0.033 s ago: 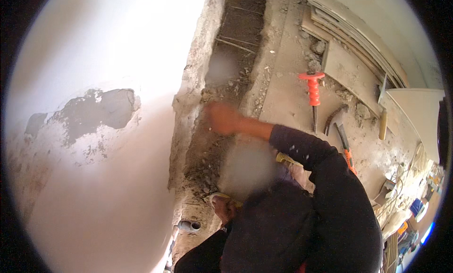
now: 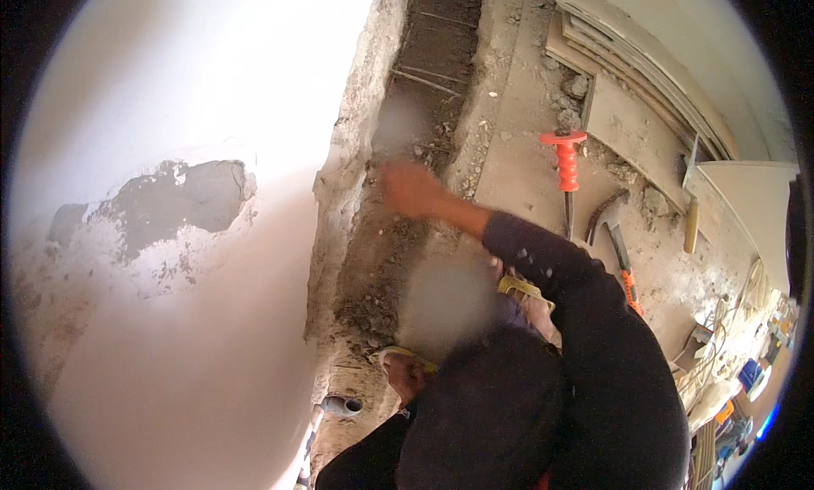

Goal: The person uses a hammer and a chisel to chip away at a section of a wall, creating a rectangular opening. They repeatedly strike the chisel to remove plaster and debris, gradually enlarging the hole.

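Dirt trench (image 2: 366, 282), right hand (image 2: 410, 190) slightly farther forward than before

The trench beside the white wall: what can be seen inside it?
Inside the trench are dark soil, loose rubble and thin rods crossing it. The right hand, blurred, covers part of the bottom; what lies under the hand or the soil cannot be seen.

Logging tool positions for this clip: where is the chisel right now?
In the head view, the chisel lies on the floor right of the trench, just left of the hammer and above the right sleeve.
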The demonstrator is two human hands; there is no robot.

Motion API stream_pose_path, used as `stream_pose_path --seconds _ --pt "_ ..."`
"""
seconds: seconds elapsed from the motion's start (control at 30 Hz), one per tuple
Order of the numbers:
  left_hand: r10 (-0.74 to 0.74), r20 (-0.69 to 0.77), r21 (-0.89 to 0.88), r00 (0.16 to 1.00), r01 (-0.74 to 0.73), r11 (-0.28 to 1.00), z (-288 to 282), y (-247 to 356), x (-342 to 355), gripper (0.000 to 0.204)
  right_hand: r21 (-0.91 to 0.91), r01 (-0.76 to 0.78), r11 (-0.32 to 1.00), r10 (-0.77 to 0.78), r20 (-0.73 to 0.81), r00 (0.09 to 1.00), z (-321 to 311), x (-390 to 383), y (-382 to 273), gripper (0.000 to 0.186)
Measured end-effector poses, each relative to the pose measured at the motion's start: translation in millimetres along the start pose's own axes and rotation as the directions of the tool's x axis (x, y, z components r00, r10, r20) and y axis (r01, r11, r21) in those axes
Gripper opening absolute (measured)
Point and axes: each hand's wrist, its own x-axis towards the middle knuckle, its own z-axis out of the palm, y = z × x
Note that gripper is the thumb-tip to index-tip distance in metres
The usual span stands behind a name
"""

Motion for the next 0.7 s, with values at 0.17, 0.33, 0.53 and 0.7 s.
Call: stream_pose_path --seconds 0.17,0.33,0.53,0.7 --pt "0.051 0.003 -0.013 0.999 -0.051 0.999 2.5 5.4 8.1 0.012 -0.044 -0.332 0.942 0.225 -0.65 0.726 14.0 100.6 114.5 0.051" --pt "0.05 0.014 -0.018 0.999 -0.05 0.999 4.8 8.2 13.5 0.014 0.026 -0.292 0.956 0.251 -0.584 0.772 32.5 120.2 142.1 0.053" --pt "0.065 -0.015 0.007 0.998 -0.065 0.998 1.7 10.7 13.5 0.015 0.046 -0.256 0.966 0.251 -0.424 0.87 18.3 95.5 88.1 0.041" --pt "0.132 -0.01 -0.017 0.991 -0.133 0.991 5.5 21.8 17.8 0.016 -0.075 -0.153 0.985 0.097 -0.493 0.864 61.7 111.0 145.4 0.03"
